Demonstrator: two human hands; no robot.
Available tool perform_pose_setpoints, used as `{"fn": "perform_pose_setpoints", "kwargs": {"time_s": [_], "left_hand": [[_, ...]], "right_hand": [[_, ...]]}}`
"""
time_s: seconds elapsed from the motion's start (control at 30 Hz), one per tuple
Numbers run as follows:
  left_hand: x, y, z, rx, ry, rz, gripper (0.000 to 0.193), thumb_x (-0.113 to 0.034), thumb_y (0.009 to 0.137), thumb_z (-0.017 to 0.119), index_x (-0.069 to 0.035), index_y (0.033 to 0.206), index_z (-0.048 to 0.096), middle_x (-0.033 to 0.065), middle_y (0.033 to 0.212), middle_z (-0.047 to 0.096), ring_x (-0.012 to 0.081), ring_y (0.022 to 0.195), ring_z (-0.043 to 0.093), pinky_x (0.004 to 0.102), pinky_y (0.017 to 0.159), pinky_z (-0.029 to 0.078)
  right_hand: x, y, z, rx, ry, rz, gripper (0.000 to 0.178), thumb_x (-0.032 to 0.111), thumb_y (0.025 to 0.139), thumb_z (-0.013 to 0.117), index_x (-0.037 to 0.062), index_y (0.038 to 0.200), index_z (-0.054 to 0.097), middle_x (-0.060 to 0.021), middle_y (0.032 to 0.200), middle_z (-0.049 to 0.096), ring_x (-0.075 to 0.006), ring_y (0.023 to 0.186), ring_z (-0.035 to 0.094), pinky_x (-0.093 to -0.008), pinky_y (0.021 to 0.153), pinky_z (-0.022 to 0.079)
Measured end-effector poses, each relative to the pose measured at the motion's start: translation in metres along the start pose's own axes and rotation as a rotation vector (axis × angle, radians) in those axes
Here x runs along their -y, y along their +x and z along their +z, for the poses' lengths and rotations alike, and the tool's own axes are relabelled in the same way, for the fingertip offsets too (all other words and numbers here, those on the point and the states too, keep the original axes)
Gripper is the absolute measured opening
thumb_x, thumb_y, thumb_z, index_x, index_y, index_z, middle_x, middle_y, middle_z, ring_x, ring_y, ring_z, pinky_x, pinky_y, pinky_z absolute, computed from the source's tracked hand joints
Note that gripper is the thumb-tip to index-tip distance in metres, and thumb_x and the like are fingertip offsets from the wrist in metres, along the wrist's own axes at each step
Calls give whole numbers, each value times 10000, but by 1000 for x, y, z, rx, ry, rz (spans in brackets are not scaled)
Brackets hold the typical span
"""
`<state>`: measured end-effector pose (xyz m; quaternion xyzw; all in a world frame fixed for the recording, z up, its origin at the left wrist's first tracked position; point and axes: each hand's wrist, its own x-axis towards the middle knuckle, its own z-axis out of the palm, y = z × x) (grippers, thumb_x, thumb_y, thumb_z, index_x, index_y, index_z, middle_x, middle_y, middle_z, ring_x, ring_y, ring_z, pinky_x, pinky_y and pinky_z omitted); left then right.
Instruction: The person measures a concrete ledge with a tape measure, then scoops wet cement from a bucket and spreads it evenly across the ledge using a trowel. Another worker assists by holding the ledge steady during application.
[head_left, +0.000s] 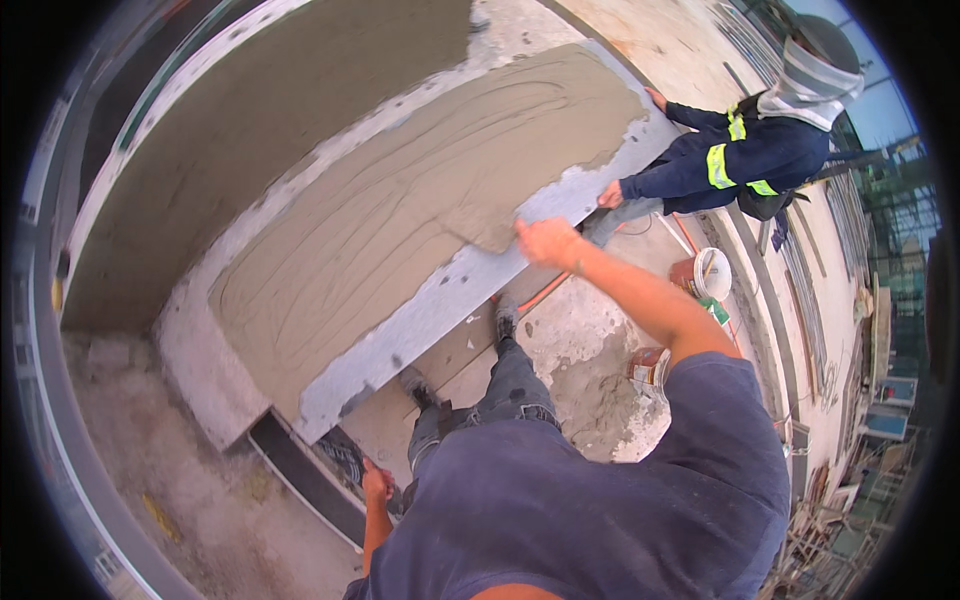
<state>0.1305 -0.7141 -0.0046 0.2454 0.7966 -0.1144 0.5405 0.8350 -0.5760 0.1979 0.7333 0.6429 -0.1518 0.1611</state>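
Observation:
A long pale slab (450,285) stretches diagonally in front of me, with wet grey mortar (400,200) spread over most of it in curved ridges. My right hand (548,243) is closed over the slab's near edge, beside a smooth mortar-coloured patch; what its fingers grip, if anything, is hidden. Low on the left, my left hand (377,482) is closed next to a dark, mortar-streaked object (343,455) near the slab's left end. I cannot make out what that hand holds. A co-worker (750,150) in a dark jacket with reflective bands has both hands at the slab's right end.
Behind the slab stands a mortar-coated block face (260,130). Buckets, one red and white (703,273) and one brownish (650,367), stand on the right among mortar spills (590,400). An orange hose (545,291) runs under the slab. A dark trough (305,480) lies lower left.

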Motion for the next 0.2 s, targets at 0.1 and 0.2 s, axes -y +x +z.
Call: {"fn": "perform_pose_setpoints", "kwargs": {"time_s": [0.1, 0.2], "left_hand": [[-22, -25, 27, -58, 84, -14, 970, -830, 1016, 187, -23, 844, 697, 114, 668, 657, 283, 514, 561, 447, 492, 461], [-71, -56, 61, -165, 159, 107, 998, -852, 1001, 182, -21, 869, 718, 128, 705, 691, 284, 528, 577, 474, 510, 475]], "right_hand": [[-125, -1, -15, 26, -61, 80, 393, 322, 1021, 498, 83, 1312, 610, -195, 985, 792, -389, 920, 782, -545, 761, 610], [-253, 16, -25, 299, -243, 10, 782, 577, 880, 752, 172, 1517, 551, -179, 1532, 580, -316, 1148, 744, -604, 815, 601]]}}
